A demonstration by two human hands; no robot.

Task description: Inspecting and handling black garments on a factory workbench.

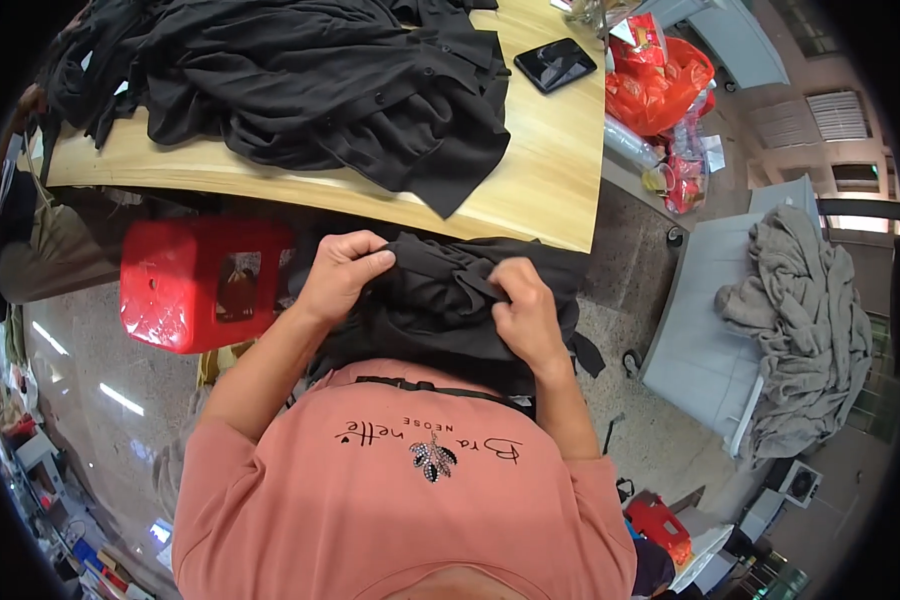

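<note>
A black garment (420, 310) lies bunched over my lap, just below the front edge of the table. My left hand (342, 270) pinches its upper left part between thumb and fingers. On the other side, my right hand (526, 310) is closed on a fold of the same cloth. The fabric between both hands is gathered and creased. Which part of the garment I hold cannot be made out. On the tabletop ahead, a heap of black buttoned garments (330, 100) spreads out, one corner hanging toward the near edge.
A phone (555, 65) lies on the wooden table (555, 190). Left of my lap stands a red plastic stool (170, 285). Red plastic bags (665, 85) sit beyond the table's right edge. Farther right, grey cloth (805, 320) is piled on a pale wheeled cart (695, 350).
</note>
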